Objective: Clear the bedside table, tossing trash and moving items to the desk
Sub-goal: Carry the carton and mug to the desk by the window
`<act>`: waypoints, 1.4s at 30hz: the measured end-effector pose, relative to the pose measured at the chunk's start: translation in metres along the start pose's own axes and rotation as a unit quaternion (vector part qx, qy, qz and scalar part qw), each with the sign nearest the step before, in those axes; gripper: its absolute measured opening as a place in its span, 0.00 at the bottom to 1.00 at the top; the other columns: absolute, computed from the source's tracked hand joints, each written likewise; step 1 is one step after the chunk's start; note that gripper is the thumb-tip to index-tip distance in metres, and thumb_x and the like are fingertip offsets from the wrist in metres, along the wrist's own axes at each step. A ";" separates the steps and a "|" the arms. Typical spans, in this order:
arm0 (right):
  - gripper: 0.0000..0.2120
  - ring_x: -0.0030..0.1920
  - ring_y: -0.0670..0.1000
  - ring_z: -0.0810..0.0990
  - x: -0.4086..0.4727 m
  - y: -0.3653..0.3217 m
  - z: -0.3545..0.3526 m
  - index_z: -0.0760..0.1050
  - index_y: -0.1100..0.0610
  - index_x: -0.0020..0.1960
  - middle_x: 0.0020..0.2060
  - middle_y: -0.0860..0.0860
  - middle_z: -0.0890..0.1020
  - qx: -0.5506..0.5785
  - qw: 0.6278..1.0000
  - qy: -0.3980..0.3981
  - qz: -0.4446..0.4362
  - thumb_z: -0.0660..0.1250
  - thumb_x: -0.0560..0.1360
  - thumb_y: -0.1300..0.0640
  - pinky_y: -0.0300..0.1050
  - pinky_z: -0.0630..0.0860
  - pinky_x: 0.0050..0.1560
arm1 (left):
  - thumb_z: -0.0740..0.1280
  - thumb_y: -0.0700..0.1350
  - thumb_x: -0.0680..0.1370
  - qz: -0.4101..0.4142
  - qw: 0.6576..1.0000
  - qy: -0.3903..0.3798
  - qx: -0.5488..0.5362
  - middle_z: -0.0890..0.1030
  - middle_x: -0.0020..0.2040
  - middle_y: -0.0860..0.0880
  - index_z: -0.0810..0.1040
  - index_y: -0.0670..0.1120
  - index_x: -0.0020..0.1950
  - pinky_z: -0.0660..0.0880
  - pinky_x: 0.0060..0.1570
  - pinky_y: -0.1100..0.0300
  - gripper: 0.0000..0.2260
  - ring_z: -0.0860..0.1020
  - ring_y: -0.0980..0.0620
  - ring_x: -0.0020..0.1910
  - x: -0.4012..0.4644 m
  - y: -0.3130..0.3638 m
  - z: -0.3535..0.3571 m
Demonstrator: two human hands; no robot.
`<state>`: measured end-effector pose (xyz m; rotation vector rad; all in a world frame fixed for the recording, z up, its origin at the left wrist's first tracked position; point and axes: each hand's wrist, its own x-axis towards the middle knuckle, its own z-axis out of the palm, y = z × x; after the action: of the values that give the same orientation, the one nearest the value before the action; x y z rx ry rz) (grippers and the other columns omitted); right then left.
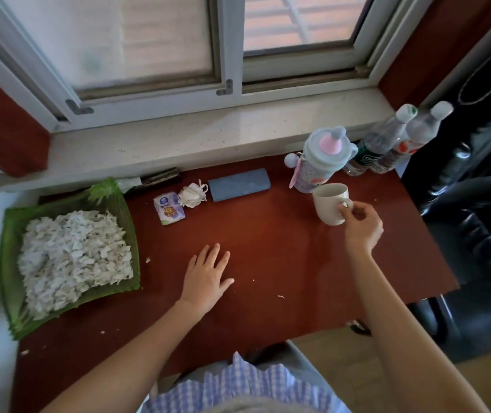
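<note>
A cream mug (pixel 329 202) stands upright on the red-brown desk (pixel 268 263), right of centre. My right hand (pixel 361 225) pinches its handle. My left hand (pixel 208 275) lies flat on the desk, fingers spread, holding nothing. Behind the mug stands a child's pastel water bottle (pixel 317 162) with a pink spout. A small tissue packet (pixel 169 209), a crumpled white mask (pixel 192 195) and a blue-grey roll (pixel 239 184) lie in a row near the back of the desk.
A green tray (pixel 12 234) heaped with white shredded bits fills the desk's left side. Two clear plastic bottles (pixel 393 141) lean at the back right corner. A stone window sill (pixel 178 141) runs behind. A black chair (pixel 476 234) stands to the right.
</note>
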<state>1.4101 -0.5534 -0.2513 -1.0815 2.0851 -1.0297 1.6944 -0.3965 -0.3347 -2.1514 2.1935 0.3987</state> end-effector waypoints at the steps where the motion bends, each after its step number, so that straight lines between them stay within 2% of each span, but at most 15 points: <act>1: 0.10 0.44 0.47 0.78 0.001 0.003 -0.001 0.79 0.52 0.48 0.43 0.47 0.82 0.010 1.000 0.002 0.003 0.72 0.70 0.49 0.43 0.72 0.46 | 0.63 0.59 0.75 0.001 1.000 -0.003 0.000 0.65 0.74 0.44 0.65 0.49 0.73 0.65 0.67 0.45 0.29 0.63 0.42 0.73 0.000 0.000 0.000; 5: 0.10 0.42 0.45 0.77 -0.003 0.016 -0.005 0.79 0.55 0.47 0.42 0.48 0.81 0.037 0.999 0.003 0.008 0.73 0.70 0.50 0.39 0.71 0.46 | 0.62 0.60 0.76 -0.002 1.000 -0.010 -0.001 0.63 0.75 0.45 0.63 0.50 0.74 0.63 0.69 0.45 0.29 0.61 0.43 0.74 0.001 0.002 -0.002; 14: 0.06 0.35 0.40 0.76 -0.028 0.041 -0.015 0.78 0.52 0.43 0.34 0.43 0.79 0.039 0.999 -0.017 -0.008 0.71 0.71 0.51 0.32 0.70 0.40 | 0.70 0.58 0.71 0.005 1.000 0.017 0.014 0.73 0.68 0.43 0.73 0.48 0.67 0.74 0.59 0.44 0.28 0.72 0.41 0.66 -0.001 0.000 -0.002; 23: 0.09 0.38 0.42 0.80 -0.043 0.069 -0.028 0.79 0.48 0.42 0.34 0.44 0.83 0.024 0.999 0.005 0.020 0.74 0.68 0.44 0.38 0.74 0.43 | 0.70 0.58 0.72 0.009 1.000 0.019 0.010 0.72 0.69 0.42 0.72 0.48 0.68 0.72 0.61 0.43 0.28 0.70 0.40 0.68 -0.002 0.000 0.000; 27: 0.10 0.35 0.44 0.79 -0.039 0.068 -0.028 0.79 0.48 0.40 0.32 0.45 0.82 0.032 0.999 0.018 0.025 0.75 0.67 0.44 0.38 0.74 0.41 | 0.70 0.58 0.71 0.008 1.000 0.019 0.014 0.72 0.69 0.43 0.73 0.48 0.68 0.72 0.60 0.43 0.28 0.71 0.40 0.67 -0.002 0.000 -0.001; 33: 0.09 0.34 0.41 0.77 -0.019 0.049 -0.023 0.79 0.52 0.40 0.33 0.45 0.81 0.033 0.999 0.022 0.015 0.75 0.68 0.48 0.25 0.68 0.38 | 0.72 0.57 0.70 0.011 0.999 0.027 0.023 0.74 0.67 0.42 0.74 0.47 0.67 0.74 0.58 0.43 0.28 0.73 0.39 0.65 -0.003 0.000 -0.001; 42: 0.08 0.33 0.40 0.77 0.012 0.041 -0.016 0.79 0.53 0.40 0.33 0.44 0.81 0.040 0.999 0.015 0.010 0.75 0.67 0.51 0.26 0.69 0.37 | 0.73 0.56 0.69 0.023 0.999 0.032 0.021 0.75 0.66 0.41 0.74 0.46 0.67 0.75 0.56 0.43 0.29 0.74 0.39 0.64 -0.001 -0.002 0.002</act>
<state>1.3756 -0.5422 -0.2782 -1.0096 2.0555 -1.1161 1.6958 -0.3950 -0.3362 -2.1261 2.2670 0.2877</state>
